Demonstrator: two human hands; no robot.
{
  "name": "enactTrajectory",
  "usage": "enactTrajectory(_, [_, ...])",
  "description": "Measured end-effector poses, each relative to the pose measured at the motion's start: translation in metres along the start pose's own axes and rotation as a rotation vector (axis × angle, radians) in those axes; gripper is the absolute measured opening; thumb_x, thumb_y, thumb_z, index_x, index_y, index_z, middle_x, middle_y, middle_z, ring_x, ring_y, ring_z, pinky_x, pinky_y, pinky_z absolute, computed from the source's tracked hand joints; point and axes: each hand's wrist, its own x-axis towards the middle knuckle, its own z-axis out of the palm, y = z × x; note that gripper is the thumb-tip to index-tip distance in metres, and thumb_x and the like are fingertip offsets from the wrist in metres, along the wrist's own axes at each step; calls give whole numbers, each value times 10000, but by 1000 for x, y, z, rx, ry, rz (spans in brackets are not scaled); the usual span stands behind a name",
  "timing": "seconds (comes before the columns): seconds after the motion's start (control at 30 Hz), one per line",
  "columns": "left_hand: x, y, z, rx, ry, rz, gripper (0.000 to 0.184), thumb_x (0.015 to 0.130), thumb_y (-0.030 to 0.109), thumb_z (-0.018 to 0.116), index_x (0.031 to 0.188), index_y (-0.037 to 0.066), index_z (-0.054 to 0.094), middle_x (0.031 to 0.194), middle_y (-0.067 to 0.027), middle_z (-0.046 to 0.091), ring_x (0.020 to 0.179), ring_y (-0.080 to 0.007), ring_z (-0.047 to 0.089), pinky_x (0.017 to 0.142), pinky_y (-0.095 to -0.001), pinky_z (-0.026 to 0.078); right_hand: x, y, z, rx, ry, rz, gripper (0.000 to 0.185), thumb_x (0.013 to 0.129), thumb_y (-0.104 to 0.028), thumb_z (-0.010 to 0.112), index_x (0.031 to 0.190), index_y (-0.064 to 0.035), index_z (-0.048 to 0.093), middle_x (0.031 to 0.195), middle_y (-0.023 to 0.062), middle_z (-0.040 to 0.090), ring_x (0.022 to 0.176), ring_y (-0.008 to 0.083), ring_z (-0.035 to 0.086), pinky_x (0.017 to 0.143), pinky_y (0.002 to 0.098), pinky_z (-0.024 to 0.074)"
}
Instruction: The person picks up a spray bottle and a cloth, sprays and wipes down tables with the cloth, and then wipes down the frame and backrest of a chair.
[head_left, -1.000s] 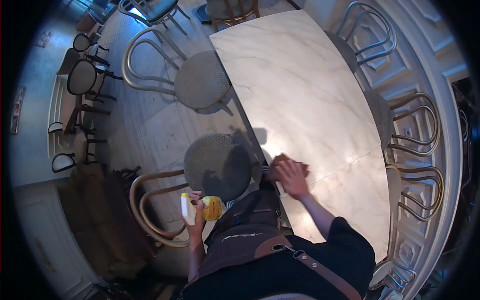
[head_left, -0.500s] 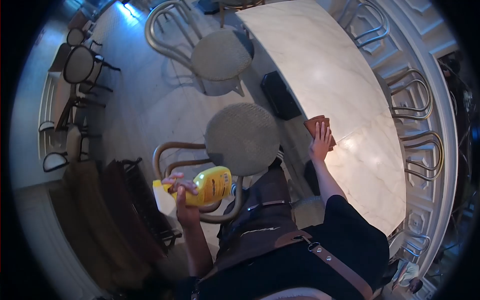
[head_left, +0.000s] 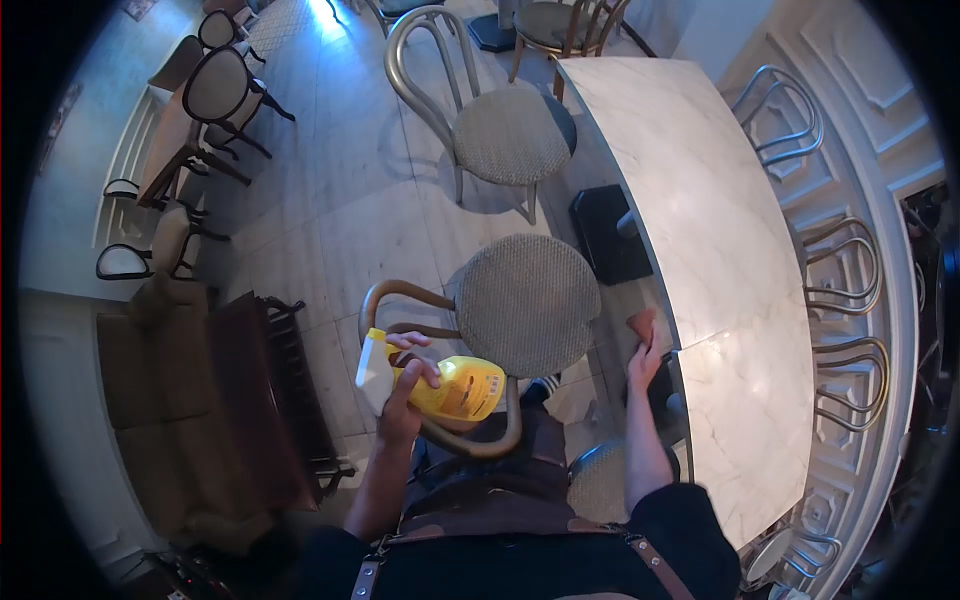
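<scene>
My left hand (head_left: 405, 385) is wrapped round a yellow spray bottle (head_left: 463, 390) with a white and yellow trigger head, over the back of the near chair. My right hand (head_left: 645, 358) is beside the left edge of the marble table (head_left: 710, 240), off its top. It holds a folded reddish-brown cloth (head_left: 641, 324), only partly visible past the fingers. Just left of it is the round woven seat of the near chair (head_left: 528, 305).
Another chair (head_left: 513, 135) stands farther along the table, near a black table base (head_left: 608, 235). Metal-backed chairs (head_left: 845, 265) line the wall side. A brown sofa (head_left: 165, 400) and dark red table (head_left: 265, 400) are at left. A seat (head_left: 597, 485) is beside my legs.
My right hand has moved with the cloth from the tabletop to beyond its left edge. The bottle has stayed in my left hand. The view has shifted, with more of the floor showing.
</scene>
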Motion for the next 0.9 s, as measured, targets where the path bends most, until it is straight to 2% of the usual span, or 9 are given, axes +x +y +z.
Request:
enactTrajectory(0.03, [8, 1, -4, -15, -7, 10, 303, 947, 48, 569, 1225, 78, 454, 1201, -161, 511, 747, -143, 609, 843, -352, 501, -21, -22, 8, 244, -70, 315, 392, 1006, -73, 482, 1388, -21, 550, 1297, 154, 642, 1197, 228, 614, 1050, 342, 456])
enactTrajectory(0.1, [20, 5, -16, -100, -58, -28, 294, 945, 44, 566, 1220, 80, 468, 1201, -162, 530, 739, -146, 613, 844, -356, 500, -65, -9, 41, 513, 17, 440, 328, 1045, -150, 507, 1336, -17, 577, 1133, 87, 683, 981, 156, 661, 889, 323, 524])
enactTrajectory(0.2, [44, 20, -50, -204, -114, -7, 272, 951, 50, 566, 1210, 71, 486, 1189, -161, 548, 721, -143, 598, 829, -366, 501, -111, -59, 75, 711, 8, 461, 319, 1044, -179, 526, 1321, -27, 572, 1080, 84, 686, 916, 169, 667, 837, 334, 537])
enactTrajectory(0.37, [83, 93, -154, -527, -125, -24, 253, 968, 120, 580, 1208, 97, 504, 1198, -117, 560, 678, -130, 545, 784, -365, 477, -123, -192, 116, 844, -209, 749, 417, 1037, -217, 546, 1414, -45, 501, 1190, 93, 660, 1082, 185, 639, 945, 326, 505])
enactTrajectory(0.43, [95, 130, -191, -518, -124, 15, 214, 1013, 161, 549, 1216, 110, 505, 1190, -95, 594, 650, -115, 511, 754, -347, 477, -115, -235, 154, 804, -273, 441, 456, 1034, -229, 548, 1452, -66, 467, 1192, 88, 650, 1074, 185, 638, 943, 336, 507])
enactTrajectory(0.5, [106, 161, -229, -550, -100, 124, 190, 1031, 170, 523, 1212, 116, 513, 1219, -82, 595, 669, -108, 507, 757, -332, 469, -116, -283, 173, 853, -317, 441, 467, 1032, -227, 549, 1461, -69, 452, 1205, 89, 645, 1086, 185, 634, 950, 342, 507])
enactTrajectory(0.57, [117, 174, -258, -518, -151, 155, 196, 1031, 168, 522, 1220, 118, 518, 1226, -69, 603, 697, -104, 520, 768, -323, 467, -110, -311, 186, 901, -358, 417, 479, 1029, -225, 550, 1469, -72, 437, 1219, 91, 640, 1098, 185, 631, 957, 349, 506])
enactTrajectory(0.8, [167, 145, -317, 73, 96, 223, 268, 987, 165, 579, 1233, 83, 508, 1167, -88, 617, 747, -107, 567, 824, -336, 488, -123, -314, 236, 1005, -285, 662, 501, 1016, -198, 559, 1478, -80, 402, 1261, 126, 637, 1066, 235, 679, 933, 390, 547])
enactTrajectory(0.9, [200, 113, -333, 290, 94, 263, 382, 897, 98, 683, 1232, 47, 507, 1209, -142, 581, 728, -119, 608, 748, -303, 524, -120, -304, 269, 941, -277, 724, 514, 1013, -203, 570, 1483, -91, 394, 1284, 130, 636, 1073, 245, 681, 941, 406, 545])
